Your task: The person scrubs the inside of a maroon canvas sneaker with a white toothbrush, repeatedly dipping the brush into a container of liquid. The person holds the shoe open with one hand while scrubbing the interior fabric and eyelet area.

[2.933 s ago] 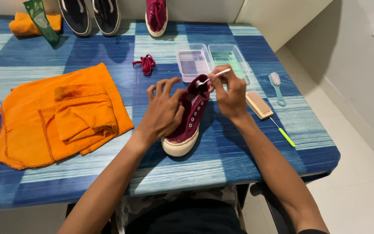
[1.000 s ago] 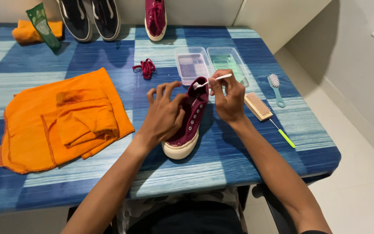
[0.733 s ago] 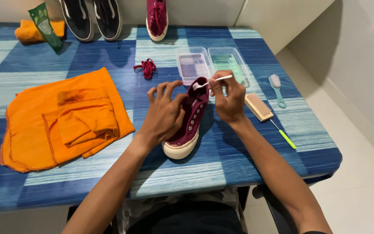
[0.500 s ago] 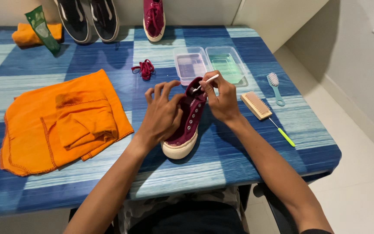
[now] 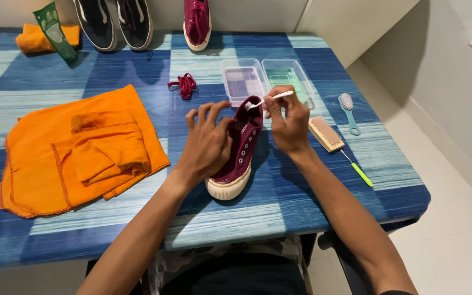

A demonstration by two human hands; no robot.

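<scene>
A maroon sneaker (image 5: 240, 150) without laces lies on the blue checked table (image 5: 110, 218), its white toe toward me. My left hand (image 5: 207, 143) grips its left side, fingers spread over the upper. My right hand (image 5: 287, 120) pinches a thin white stick (image 5: 271, 98) like a small brush, its tip at the sneaker's heel opening. A bundle of maroon laces (image 5: 183, 85) lies a little behind the shoe.
An orange cloth (image 5: 77, 150) lies left. Two clear trays (image 5: 242, 82) (image 5: 288, 76) sit behind the shoe. A wooden brush (image 5: 325, 134), teal brush (image 5: 348, 111) and green-handled tool (image 5: 359, 172) lie right. More shoes (image 5: 196, 22) (image 5: 113, 22), a green tube (image 5: 55, 31).
The hands and the white stick have barely shifted at the heel of the sneaker; the camera view has drifted slightly.
</scene>
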